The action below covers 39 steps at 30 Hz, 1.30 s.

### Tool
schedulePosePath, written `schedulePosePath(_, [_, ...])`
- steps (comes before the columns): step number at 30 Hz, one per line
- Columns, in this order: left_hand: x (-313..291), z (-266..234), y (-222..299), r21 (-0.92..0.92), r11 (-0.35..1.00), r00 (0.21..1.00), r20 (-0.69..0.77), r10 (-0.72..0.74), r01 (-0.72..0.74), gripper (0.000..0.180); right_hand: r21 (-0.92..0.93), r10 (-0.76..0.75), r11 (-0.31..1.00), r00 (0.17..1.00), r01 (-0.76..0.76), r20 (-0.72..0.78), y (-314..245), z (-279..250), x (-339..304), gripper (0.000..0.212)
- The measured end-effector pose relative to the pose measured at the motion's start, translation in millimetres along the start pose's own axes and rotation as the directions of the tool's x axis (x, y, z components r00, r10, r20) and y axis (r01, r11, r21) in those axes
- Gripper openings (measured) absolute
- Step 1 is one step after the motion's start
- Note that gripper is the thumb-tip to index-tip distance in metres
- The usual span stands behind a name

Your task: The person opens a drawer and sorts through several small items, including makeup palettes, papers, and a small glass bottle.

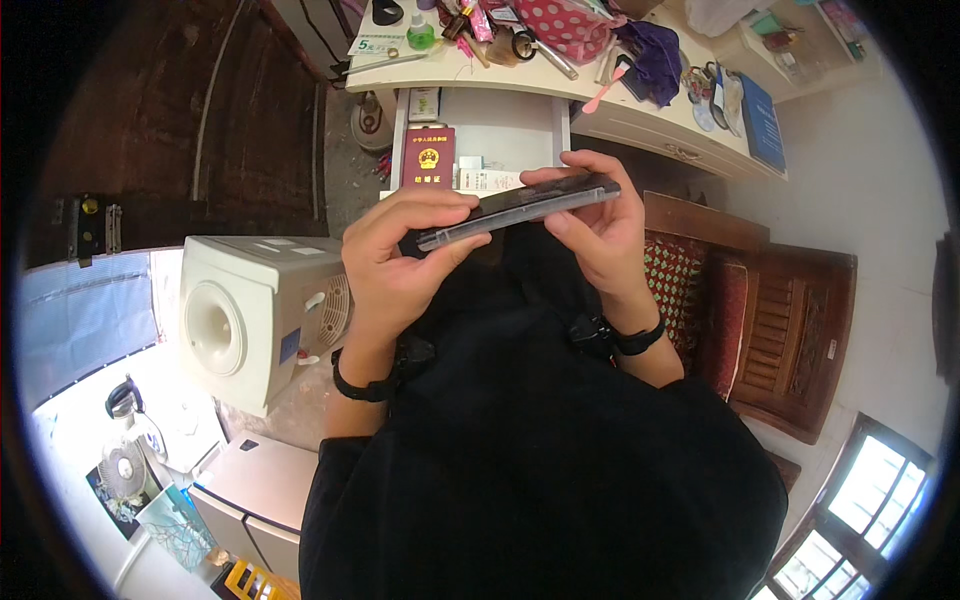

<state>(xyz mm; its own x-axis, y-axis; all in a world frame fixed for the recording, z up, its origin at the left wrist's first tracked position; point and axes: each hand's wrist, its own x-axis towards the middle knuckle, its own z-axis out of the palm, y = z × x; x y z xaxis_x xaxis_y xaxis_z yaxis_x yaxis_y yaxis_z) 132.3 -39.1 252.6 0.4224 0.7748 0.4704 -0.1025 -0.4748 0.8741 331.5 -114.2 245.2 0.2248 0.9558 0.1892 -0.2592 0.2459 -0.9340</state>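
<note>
My left hand (385, 260) and my right hand (612, 235) are both closed on a dark phone (535, 207) with a clear edge, likely a case. It lies sideways between them, its right end tilted a little higher. Fingers rest along the far edge and both thumbs press the near one. Just beyond the phone, a white drawer (515, 125) is pulled out of the desk. Inside it are a maroon booklet (430, 157) with gold print and a small white box (488, 179), partly hidden behind the phone and my right fingers.
Clutter covers the cream desk (625, 127): a pink polka-dot bag (565, 28), a purple cloth (655, 60), a green bottle (421, 32) and a blue folder (763, 122). A white appliance (262, 315) stands left. A carved wooden seat (795, 335) is at right.
</note>
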Motion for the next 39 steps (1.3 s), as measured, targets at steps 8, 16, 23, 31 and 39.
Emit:
schedulePosePath(8, [1,0,-3,0.05,0.995,0.995,0.046,0.086,-0.088,0.032,0.065,-0.001,0.998,1.0,0.0,0.01,3,-2,-4,0.05])
schedulePosePath(16, [1,5,1,-0.114,0.993,1.0,-0.023,0.013,-0.015,0.041,0.011,-0.077,0.997,0.997,0.077,0.009,-4,-1,-7,0.056])
schedulePosePath(23, [0,6,-5,-0.166,0.986,1.0,0.0,0.017,-0.017,0.039,0.014,-0.139,0.99,0.987,0.138,0.076,-8,-3,-6,0.052])
schedulePosePath(31, [2,5,-3,-0.166,0.985,0.999,0.01,0.049,-0.047,0.036,-0.041,-0.177,0.983,0.98,0.181,0.088,-11,-4,-5,0.062])
schedulePosePath(39, [4,6,-4,-0.016,0.989,0.989,0.0,0.15,-0.15,0.03,-0.056,-0.194,0.979,0.98,0.196,0.032,-11,1,-4,0.083])
